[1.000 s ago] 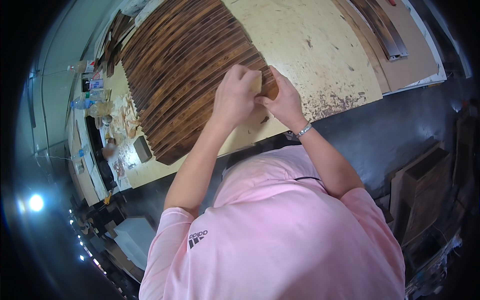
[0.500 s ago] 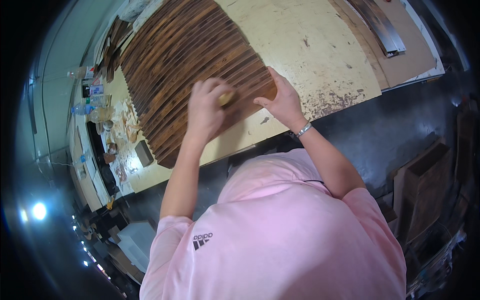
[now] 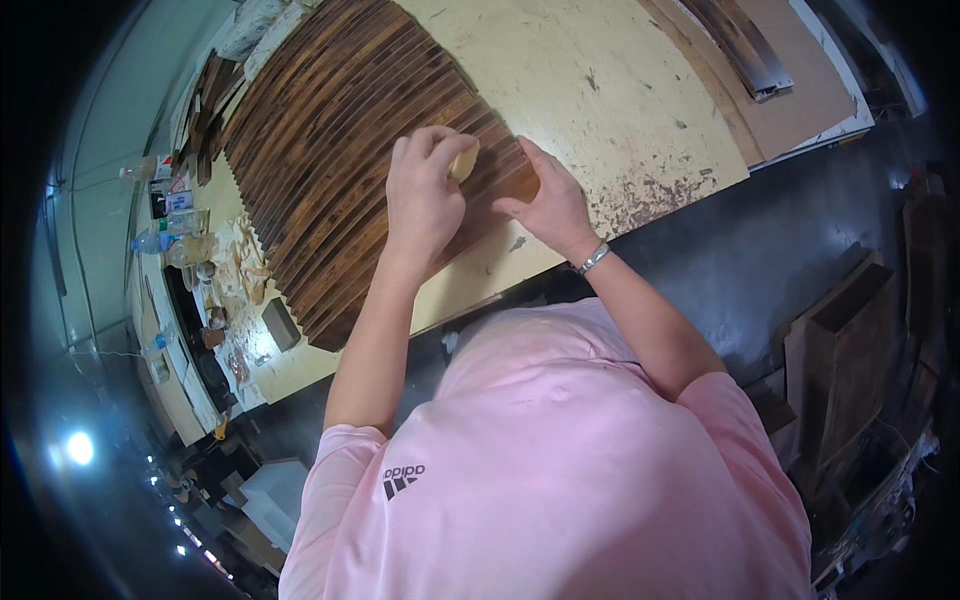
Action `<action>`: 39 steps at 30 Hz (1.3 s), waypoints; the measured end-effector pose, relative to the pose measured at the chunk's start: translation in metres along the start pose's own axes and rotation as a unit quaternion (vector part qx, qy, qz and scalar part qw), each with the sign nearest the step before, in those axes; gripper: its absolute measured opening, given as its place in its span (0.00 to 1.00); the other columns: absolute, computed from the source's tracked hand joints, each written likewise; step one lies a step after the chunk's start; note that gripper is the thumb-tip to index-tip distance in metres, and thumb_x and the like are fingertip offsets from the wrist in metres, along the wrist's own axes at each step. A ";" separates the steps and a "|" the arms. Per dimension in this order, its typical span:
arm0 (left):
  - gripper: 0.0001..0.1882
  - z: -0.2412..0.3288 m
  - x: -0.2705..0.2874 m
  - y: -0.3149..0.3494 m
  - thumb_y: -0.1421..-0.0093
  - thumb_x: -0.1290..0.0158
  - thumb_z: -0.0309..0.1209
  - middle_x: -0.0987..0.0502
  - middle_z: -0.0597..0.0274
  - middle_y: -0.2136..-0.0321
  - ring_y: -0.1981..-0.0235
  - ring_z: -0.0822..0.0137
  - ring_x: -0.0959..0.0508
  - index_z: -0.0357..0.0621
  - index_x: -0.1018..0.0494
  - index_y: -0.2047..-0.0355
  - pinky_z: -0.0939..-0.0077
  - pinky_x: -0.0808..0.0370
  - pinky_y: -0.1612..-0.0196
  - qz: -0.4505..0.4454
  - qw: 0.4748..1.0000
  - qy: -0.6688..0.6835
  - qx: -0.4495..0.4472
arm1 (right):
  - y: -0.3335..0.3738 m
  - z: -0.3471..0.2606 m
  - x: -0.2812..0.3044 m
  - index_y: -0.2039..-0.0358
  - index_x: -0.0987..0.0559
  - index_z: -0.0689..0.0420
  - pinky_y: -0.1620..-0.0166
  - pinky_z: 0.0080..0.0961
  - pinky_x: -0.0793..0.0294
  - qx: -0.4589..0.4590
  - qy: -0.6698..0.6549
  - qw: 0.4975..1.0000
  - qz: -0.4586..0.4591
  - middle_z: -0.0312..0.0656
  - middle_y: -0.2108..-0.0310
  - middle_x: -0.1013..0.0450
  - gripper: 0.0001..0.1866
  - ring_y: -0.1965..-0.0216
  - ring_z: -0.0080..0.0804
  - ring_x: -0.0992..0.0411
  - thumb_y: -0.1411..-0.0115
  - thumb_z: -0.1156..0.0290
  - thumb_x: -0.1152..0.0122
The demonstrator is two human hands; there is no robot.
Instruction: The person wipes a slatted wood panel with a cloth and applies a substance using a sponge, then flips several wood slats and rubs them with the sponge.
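Dark brown wooden slats [image 3: 335, 140] lie side by side on the pale worktable, forming a ridged sheet with glossy streaked grain. My left hand [image 3: 425, 195] is over their near right part, its fingers closed round a small pale yellow pad [image 3: 463, 163] that looks like a sponge. The pad's underside is hidden, so I cannot tell whether it presses on the wood. At the right end of the nearest slats, my right hand [image 3: 552, 205] has its fingers along the ends and its thumb at the near edge, with wood between them.
Plastic bottles [image 3: 190, 250] and crumpled pale material [image 3: 240, 262] crowd the table's left side. A dark block [image 3: 281, 325] sits near the front left edge. Dark stains mark the tabletop [image 3: 655, 205] at right. A long metal-ended piece [image 3: 745, 50] rests far right; wooden boxes [image 3: 840, 340] stand below.
My left hand has moved the yellow pad farther from me and slightly right across the slats. My right hand keeps its place at their ends. The whole view has shifted slightly.
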State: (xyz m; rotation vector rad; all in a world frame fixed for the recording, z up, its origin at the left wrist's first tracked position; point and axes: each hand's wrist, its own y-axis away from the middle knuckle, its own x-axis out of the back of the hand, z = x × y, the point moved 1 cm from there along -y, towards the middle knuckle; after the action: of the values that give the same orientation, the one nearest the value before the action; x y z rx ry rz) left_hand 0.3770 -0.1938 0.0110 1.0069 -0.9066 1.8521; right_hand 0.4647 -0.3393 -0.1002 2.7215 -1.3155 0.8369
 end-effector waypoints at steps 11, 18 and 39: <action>0.27 -0.002 -0.002 -0.007 0.53 0.41 0.12 0.22 0.60 0.53 0.52 0.52 0.24 0.47 0.20 0.53 0.61 0.25 0.49 0.071 0.997 0.011 -0.016 | 0.001 0.001 -0.002 0.35 0.32 0.61 0.42 0.36 0.25 -0.002 0.011 1.000 -0.006 0.53 0.43 0.26 0.50 0.44 0.47 0.26 0.57 0.60 0.17; 0.24 -0.032 0.007 0.023 0.52 0.38 0.16 0.21 0.58 0.52 0.49 0.51 0.24 0.48 0.21 0.53 0.61 0.26 0.46 0.013 0.999 -0.039 0.028 | 0.000 -0.002 -0.001 0.35 0.32 0.61 0.41 0.36 0.26 -0.008 0.013 1.000 -0.015 0.53 0.42 0.27 0.50 0.42 0.48 0.27 0.56 0.59 0.18; 0.26 -0.029 -0.018 -0.016 0.53 0.40 0.15 0.21 0.62 0.53 0.53 0.54 0.24 0.49 0.20 0.53 0.61 0.24 0.49 0.099 0.990 -0.012 -0.102 | 0.001 0.003 -0.008 0.35 0.33 0.61 0.43 0.38 0.25 0.017 -0.007 1.000 -0.015 0.55 0.46 0.25 0.51 0.46 0.51 0.26 0.58 0.60 0.17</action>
State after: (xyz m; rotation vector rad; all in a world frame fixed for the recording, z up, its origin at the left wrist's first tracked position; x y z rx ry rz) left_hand 0.3885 -0.1683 -0.0141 0.8404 -1.2207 1.8655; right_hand 0.4617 -0.3347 -0.1067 2.7704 -1.2726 0.8466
